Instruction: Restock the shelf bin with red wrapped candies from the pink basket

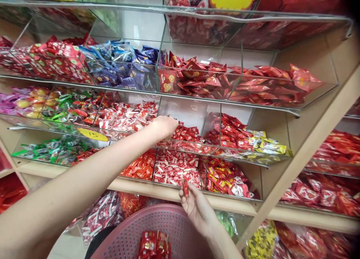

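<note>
My left hand [166, 126] reaches across to a middle-shelf compartment of small red-wrapped candies [189, 133]. Its back faces me and the fingers are hidden, so their grip does not show. Lower down, my right hand [198, 210] pinches a red-wrapped candy [185, 187] between thumb and fingers, by the rim of a pink perforated plastic basket [126, 227]. Several shiny red packets [154, 244] lie inside the basket. Just beyond the right hand is a bottom-shelf compartment of red-and-white wrapped candies [177, 167].
Clear dividers and front panels split the shelves into candy compartments. Blue packets [126, 69] and red orange-print packets [194, 73] fill the upper row. A yellow price tag [92, 134] hangs at left. A slanting wooden post [303, 157] stands at right, with bagged candies [261, 240] below.
</note>
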{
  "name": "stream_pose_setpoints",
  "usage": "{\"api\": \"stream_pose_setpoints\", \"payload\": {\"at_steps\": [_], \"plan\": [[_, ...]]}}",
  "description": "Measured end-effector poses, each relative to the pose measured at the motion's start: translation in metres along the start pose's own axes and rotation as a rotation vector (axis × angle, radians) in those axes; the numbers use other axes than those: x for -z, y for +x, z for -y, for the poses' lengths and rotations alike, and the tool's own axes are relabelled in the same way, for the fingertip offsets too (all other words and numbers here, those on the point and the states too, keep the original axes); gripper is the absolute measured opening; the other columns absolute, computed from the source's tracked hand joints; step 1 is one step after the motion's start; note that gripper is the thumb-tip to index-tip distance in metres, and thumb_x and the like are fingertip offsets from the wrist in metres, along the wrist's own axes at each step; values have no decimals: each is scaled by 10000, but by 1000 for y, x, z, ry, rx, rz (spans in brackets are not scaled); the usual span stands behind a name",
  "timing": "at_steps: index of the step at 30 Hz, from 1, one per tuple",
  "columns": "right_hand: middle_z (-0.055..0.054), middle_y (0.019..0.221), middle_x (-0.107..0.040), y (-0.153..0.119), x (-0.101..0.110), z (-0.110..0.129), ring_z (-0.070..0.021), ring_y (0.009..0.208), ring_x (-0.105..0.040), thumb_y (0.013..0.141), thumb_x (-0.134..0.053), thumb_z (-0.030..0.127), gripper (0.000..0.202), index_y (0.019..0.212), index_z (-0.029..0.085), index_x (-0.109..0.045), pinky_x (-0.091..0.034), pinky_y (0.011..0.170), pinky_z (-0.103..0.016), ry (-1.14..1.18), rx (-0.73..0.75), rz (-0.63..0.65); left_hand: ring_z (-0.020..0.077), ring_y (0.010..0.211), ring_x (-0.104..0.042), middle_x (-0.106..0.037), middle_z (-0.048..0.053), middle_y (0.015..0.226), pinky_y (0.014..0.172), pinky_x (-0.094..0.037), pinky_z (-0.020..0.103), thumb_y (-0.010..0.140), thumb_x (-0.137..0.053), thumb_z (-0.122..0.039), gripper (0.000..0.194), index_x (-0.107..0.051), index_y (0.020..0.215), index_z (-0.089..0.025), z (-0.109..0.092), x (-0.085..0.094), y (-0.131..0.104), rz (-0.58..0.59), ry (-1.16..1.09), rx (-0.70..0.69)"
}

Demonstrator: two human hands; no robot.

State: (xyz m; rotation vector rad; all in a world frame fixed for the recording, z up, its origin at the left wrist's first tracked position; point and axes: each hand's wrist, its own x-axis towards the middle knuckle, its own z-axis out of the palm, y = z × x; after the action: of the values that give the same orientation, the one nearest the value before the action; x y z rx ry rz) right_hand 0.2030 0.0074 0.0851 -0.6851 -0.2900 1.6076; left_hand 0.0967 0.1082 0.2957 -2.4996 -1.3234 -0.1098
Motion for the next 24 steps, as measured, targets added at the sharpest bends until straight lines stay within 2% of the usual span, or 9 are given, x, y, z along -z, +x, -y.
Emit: {"api": "stream_pose_setpoints", "payload": {"at_steps": [3,6,11,14,16,18,19,21,24], "plan": [[19,638,-592,2,1,2,-29,463,-489,686,-715,234,190,798,141,-594,-365,390,-101,117,-109,97,321,962,-622,-662,208,998,805,-482,412,699,-617,-38,290,-650,987,-44,-2,0,0,76,50,44],[33,643,-558,1,1,3,-7,409,-384,710,-696,338,248,827,144,-595,-270,342,-98,135,-146,174,301,921,-633,-665,190,984,769,-490,369,685,-635,-75,305,-644,989,-52,-1,0,-2,92,58,43],[46,648,-528,-2,1,1,-1,401,-329,707,-697,369,269,821,150,-589,-235,340,-107,100,-128,180,219,842,-632,-661,123,940,704,-469,286,708,-608,-154,277,-619,981,-103,11,-5,-4,30,40,11],[41,649,-524,-2,2,-1,-9,421,-348,708,-697,360,270,824,143,-586,-248,352,-111,104,-136,171,177,757,-612,-642,85,840,654,-443,267,725,-595,-194,236,-602,936,-89,20,-8,-10,-85,-60,-50],[35,656,-524,-1,3,-2,-12,432,-356,722,-683,370,283,845,134,-587,-258,362,-115,96,-135,166,140,683,-578,-612,37,747,626,-427,256,730,-597,-216,187,-588,871,-93,24,-11,-21,-211,-279,-110],[29,672,-528,0,4,-4,-14,439,-362,742,-660,395,311,880,125,-587,-260,369,-120,68,-134,163,106,609,-539,-578,-7,676,577,-413,234,741,-604,-260,174,-556,831,-119,26,-19,-39,-267,-659,-131],[27,678,-528,0,5,-5,-16,443,-367,750,-648,410,330,899,122,-587,-260,373,-123,48,-139,163,93,570,-522,-562,-24,646,538,-400,217,745,-611,-293,192,-538,823,-134,26,-24,-50,-239,-884,-113],[25,673,-524,0,6,-8,-21,447,-371,757,-631,441,371,928,115,-587,-251,375,-129,-1,-164,163,75,503,-488,-516,-51,584,460,-354,187,744,-630,-353,233,-513,806,-160,25,-38,-72,-92,-1310,-29],[29,654,-509,-1,6,-13,-22,437,-346,753,-625,455,388,939,116,-591,-216,375,-136,-88,-214,171,42,473,-437,-483,-61,603,425,-302,162,731,-663,-347,241,-500,764,-172,25,-63,-100,81,-1791,78]]}}
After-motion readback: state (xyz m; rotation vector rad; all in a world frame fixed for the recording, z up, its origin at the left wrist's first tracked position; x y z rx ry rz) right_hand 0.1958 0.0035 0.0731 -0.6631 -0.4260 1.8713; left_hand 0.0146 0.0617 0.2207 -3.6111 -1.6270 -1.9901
